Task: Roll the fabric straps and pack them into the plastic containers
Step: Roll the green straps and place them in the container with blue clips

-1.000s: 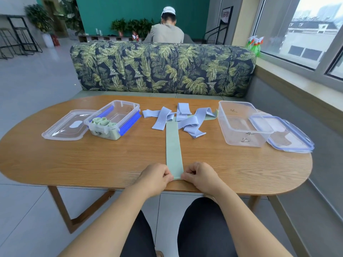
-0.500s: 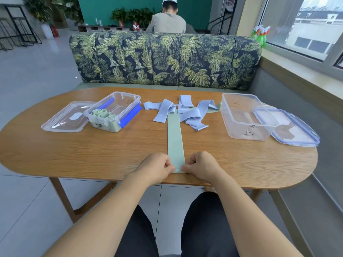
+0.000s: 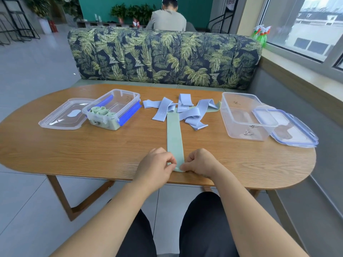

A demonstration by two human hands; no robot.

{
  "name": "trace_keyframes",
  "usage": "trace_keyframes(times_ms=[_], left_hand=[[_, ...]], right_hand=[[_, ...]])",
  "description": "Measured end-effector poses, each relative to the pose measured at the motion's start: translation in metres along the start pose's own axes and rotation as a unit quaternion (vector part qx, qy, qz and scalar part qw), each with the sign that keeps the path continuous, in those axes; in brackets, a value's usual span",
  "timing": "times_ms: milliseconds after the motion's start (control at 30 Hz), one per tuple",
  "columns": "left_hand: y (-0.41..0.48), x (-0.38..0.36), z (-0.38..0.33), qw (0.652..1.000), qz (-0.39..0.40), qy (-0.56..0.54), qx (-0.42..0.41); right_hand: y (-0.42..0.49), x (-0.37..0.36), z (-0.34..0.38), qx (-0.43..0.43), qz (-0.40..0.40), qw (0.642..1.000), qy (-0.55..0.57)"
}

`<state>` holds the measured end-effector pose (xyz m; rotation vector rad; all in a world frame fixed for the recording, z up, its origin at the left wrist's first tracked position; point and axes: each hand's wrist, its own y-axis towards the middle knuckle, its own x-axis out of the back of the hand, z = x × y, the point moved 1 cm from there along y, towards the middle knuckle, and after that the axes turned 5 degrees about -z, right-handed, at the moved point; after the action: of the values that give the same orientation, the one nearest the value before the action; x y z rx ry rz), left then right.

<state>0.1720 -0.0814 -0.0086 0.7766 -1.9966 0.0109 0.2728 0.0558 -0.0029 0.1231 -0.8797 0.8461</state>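
Under the blue straps, the green strap vanishes; left hand and right hand pinch it.

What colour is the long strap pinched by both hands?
The long fabric strap is pale green; the head view shows it.

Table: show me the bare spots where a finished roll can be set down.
Bare wood lies on the table left of the green strap, in front of the left container and its lid; likewise right of it, before the empty container. Crowded: the blue straps at the back middle.
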Motion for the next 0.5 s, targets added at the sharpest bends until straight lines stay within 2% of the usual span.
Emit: trace_keyframes(times_ms=[67, 133, 300, 500], left_hand=[[-0.003, -0.003, -0.007, 0.992, -0.046, 0.063, -0.097], [-0.006, -0.007, -0.013, 0.983, -0.052, 0.104, -0.139], [-0.009, -0.011, -0.01, 0.98, -0.005, 0.16, -0.115], [-0.007, -0.011, -0.009, 0.986, 0.005, 0.143, -0.083]], right_hand=[[0.0, 0.0, -0.001, 0.002, 0.001, 1.0, 0.003], [0.001, 0.0, -0.002, 0.004, 0.003, 1.0, 0.009], [0.002, -0.001, -0.002, 0.005, 0.006, 1.0, 0.014], [0.0, 0.001, 0.0, 0.001, 0.007, 1.0, 0.009]])
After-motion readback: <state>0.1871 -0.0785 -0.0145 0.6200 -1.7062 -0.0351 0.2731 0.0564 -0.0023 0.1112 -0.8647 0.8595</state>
